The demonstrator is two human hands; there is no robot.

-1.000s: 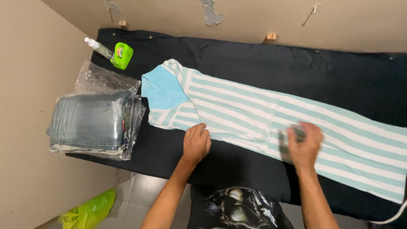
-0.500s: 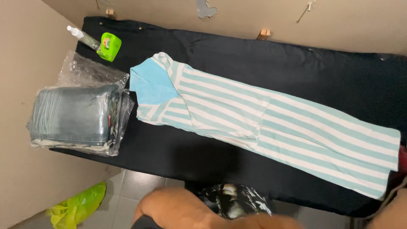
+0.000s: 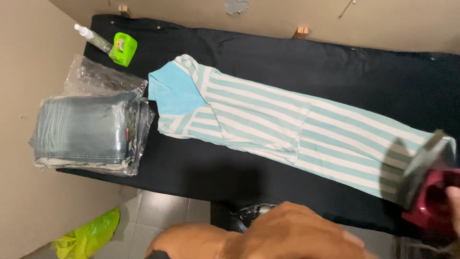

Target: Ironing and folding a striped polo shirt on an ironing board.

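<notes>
Right hand (image 3: 454, 204) at 4 o'clock, barely inside the frame edge, closed around the handle of a dark red iron (image 3: 426, 180). Iron tilted, grey soleplate facing up and left, over the near end of the striped garment (image 3: 287, 127). Touching the cloth or just above it: cannot tell.

Left hand (image 3: 297, 235) at 6 o'clock, close to the lens and blurred, holding nothing visible; fingers apart or together cannot be told. Well apart from the garment, below the near edge of the black table cover (image 3: 335, 62).

Garment in pale blue and white stripes, stretched flat from 10 o'clock toward 4 o'clock across the middle of the cover, solid light blue patch at its upper left end.

At 9 o'clock, folded jeans in clear plastic bags (image 3: 86, 132), stacked just beside the garment's left end. At 11 o'clock, a green tape dispenser (image 3: 122, 49) with a spray bottle (image 3: 88, 36) beside it. At 7 o'clock, a yellow-green bag (image 3: 88, 235) on the tiled floor.
</notes>
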